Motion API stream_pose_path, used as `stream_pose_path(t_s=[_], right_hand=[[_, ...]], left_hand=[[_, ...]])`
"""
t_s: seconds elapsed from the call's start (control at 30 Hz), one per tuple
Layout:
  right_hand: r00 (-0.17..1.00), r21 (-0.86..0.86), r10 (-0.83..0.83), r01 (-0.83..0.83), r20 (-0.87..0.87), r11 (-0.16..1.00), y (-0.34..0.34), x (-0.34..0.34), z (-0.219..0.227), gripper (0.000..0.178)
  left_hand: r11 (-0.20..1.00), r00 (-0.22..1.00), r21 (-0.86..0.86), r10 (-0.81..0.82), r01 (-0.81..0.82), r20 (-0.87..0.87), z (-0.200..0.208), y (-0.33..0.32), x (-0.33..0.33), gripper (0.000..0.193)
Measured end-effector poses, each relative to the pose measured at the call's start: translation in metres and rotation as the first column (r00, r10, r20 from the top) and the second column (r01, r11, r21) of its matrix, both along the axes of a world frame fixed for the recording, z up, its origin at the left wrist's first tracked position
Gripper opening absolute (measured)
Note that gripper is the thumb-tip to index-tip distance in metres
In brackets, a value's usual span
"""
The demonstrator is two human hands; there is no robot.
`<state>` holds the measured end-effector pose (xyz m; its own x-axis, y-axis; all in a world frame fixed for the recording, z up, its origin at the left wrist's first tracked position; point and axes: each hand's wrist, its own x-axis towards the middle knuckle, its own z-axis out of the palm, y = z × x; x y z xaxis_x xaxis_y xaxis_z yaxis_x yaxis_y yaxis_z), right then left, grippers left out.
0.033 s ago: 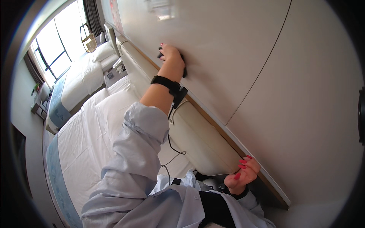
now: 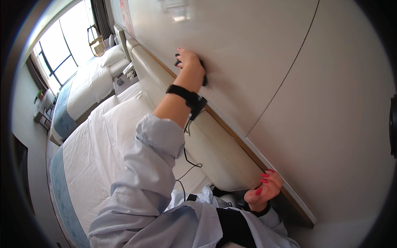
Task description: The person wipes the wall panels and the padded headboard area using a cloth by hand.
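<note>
Pressing a dark cloth [image 2: 203, 78] flat against the pale wall panel [image 2: 248, 62], the left hand [image 2: 191, 62] is reaching up and away from the body, its fingers curled over the cloth and clamping it to the surface just above the wooden ledge [image 2: 231, 130] that is running along the top of the padded headboard [image 2: 206, 153]. Only dark edges of the cloth are peeking out past the fingertips and beside the wrist, so its full shape is not showing. A black wrist strap [image 2: 187, 96] is sitting on that forearm, with a thin cable [image 2: 188, 159] dangling from it down toward the chest. The right hand [image 2: 264, 191] is resting low and close to the body, its fingers bent and hooking over the ledge's edge, touching nothing else. Below both arms the white bed [image 2: 103, 157] is lying made, and a second bed [image 2: 89, 87] is standing further off beside the window [image 2: 58, 53].
</note>
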<state>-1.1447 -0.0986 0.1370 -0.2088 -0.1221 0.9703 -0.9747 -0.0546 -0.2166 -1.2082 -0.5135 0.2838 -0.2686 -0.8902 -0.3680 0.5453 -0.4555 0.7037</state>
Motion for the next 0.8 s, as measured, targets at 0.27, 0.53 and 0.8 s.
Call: stream_pose_path(t_s=[0.27,0.53,0.8], right_hand=[[0.998,0.037,-0.027,0.025,0.055,0.999,0.003,0.004,-0.004,0.021],[0.996,0.059,0.023,-0.028,0.084,0.998,-0.003,0.003,-0.008,0.024],[0.999,0.185,-0.026,0.016,0.048,0.983,-0.002,0.012,0.000,0.030]], left_hand=[[0.965,0.992,-0.257,-0.024,0.056,0.127,0.017,0.165,0.031,0.064],[0.979,0.814,0.177,0.022,0.099,-0.581,0.001,0.119,0.064,0.035],[0.956,0.765,-0.067,-0.270,0.286,-0.584,-0.026,0.099,0.144,0.031]])
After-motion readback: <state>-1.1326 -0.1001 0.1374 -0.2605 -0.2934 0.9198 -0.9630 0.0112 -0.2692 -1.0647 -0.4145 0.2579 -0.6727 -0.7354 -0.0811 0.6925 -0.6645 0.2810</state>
